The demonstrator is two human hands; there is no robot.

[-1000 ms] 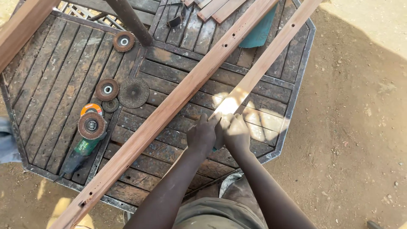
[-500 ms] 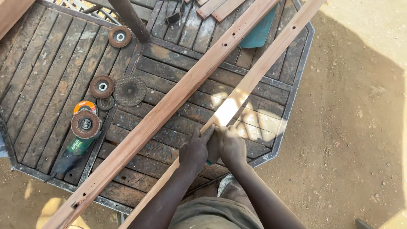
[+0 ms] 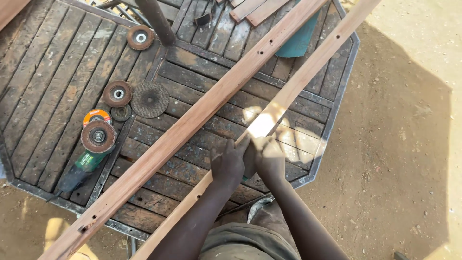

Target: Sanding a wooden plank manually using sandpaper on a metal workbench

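Wooden slat [image 3: 308, 79], long, stiff, judged light: clasped mid-length by left hand [image 3: 228, 162] and right hand [image 3: 269, 159], both closed around it.

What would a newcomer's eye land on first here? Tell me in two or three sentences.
First come the left hand and right hand, pressed together on a long pale wooden strip that runs diagonally across the dark slatted octagonal table. Beside it, to the left, lies a wider reddish plank. At the table's left sit a green angle grinder and loose abrasive discs.
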